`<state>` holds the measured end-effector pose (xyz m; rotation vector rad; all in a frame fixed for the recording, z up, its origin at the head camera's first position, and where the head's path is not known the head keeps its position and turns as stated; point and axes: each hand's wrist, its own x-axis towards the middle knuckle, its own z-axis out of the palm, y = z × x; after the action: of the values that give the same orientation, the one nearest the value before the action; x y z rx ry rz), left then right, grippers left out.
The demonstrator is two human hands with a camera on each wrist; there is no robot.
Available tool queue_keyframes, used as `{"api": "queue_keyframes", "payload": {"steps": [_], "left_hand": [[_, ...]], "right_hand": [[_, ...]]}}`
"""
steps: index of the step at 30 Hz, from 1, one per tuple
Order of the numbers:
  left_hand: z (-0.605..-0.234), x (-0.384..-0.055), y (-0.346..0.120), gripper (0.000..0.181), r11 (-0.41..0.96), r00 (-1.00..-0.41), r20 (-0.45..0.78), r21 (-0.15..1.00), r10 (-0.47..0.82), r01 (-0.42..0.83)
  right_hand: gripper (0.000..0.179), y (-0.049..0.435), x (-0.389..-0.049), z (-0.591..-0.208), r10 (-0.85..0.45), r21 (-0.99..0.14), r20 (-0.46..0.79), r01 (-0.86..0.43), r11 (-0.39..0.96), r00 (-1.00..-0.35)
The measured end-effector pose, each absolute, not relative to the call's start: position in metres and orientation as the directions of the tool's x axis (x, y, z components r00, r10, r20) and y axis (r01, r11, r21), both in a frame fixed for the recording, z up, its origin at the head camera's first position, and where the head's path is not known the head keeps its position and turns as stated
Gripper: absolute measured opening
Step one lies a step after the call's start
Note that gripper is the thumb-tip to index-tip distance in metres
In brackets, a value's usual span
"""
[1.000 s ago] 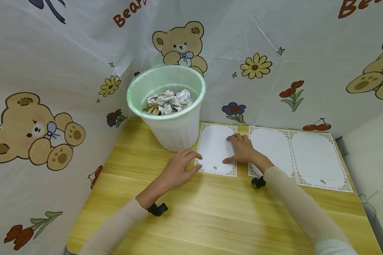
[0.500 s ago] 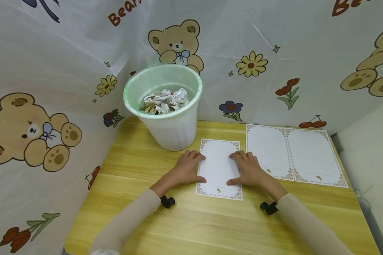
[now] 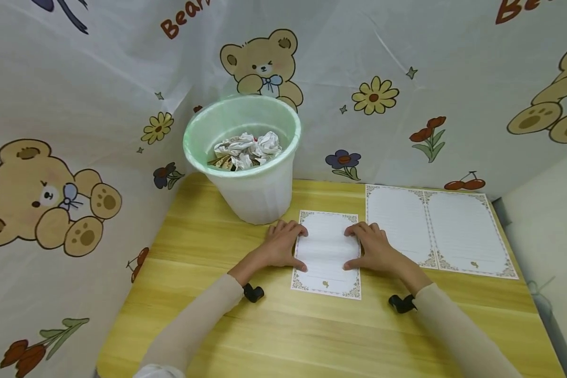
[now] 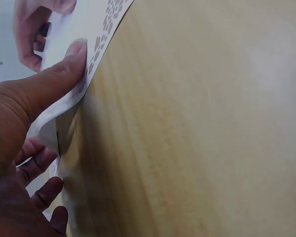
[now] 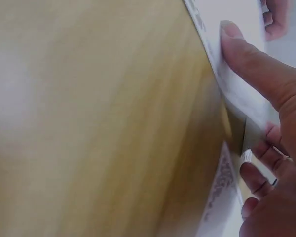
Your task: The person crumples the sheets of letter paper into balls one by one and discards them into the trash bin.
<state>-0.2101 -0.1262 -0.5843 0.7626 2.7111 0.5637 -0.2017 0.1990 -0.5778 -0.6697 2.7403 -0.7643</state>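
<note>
A white lined sheet of paper [image 3: 326, 254] with an ornate brown border is held between both hands over the middle of the table. My left hand [image 3: 281, 245] grips its left edge, and my right hand [image 3: 374, 250] grips the right edge. In the left wrist view the thumb [image 4: 69, 64] lies on top of the sheet with fingers curled below. The right wrist view shows the same hold, the right thumb [image 5: 241, 54] pressing the upper face. Between the hands the paper bows slightly, its side edges bent.
Two matching sheets [image 3: 468, 231] lie side by side at the back right of the wooden table [image 3: 312, 336]. A white bin [image 3: 260, 197] with a pale green lining stands at the back left, holding crumpled paper [image 3: 250, 149]. A bear-print cloth [image 3: 331, 58] hangs behind.
The sheet has come toward me from beside the bin, away from the other sheets. My left hand has reached its left edge, and both hands now grip it, bowing the paper.
</note>
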Motion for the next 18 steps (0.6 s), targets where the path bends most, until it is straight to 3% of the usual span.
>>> {"api": "queue_keyframes", "payload": {"steps": [6,9,14,18], "left_hand": [[-0.588,-0.197,-0.123,0.031,0.721,-0.825,-0.063,0.524,0.562,0.452],[-0.59,-0.192,-0.12,0.011,0.715,-0.834,-0.026,0.53,0.551,0.456],[-0.59,-0.192,-0.119,0.006,0.709,-0.837,0.018,0.523,0.547,0.474],[-0.577,-0.193,-0.122,0.009,0.618,-0.857,0.076,0.661,0.51,0.426]], "right_hand": [[0.029,0.202,-0.193,-0.582,-0.511,-0.618,0.0,-0.402,0.676,-0.86],[0.012,0.202,-0.19,-0.585,-0.524,-0.643,0.032,-0.418,0.641,-0.851],[0.009,0.204,-0.188,-0.583,-0.508,-0.646,0.087,-0.437,0.626,-0.857],[0.012,0.211,-0.187,-0.571,-0.408,-0.708,0.111,-0.361,0.607,-0.906]]}}
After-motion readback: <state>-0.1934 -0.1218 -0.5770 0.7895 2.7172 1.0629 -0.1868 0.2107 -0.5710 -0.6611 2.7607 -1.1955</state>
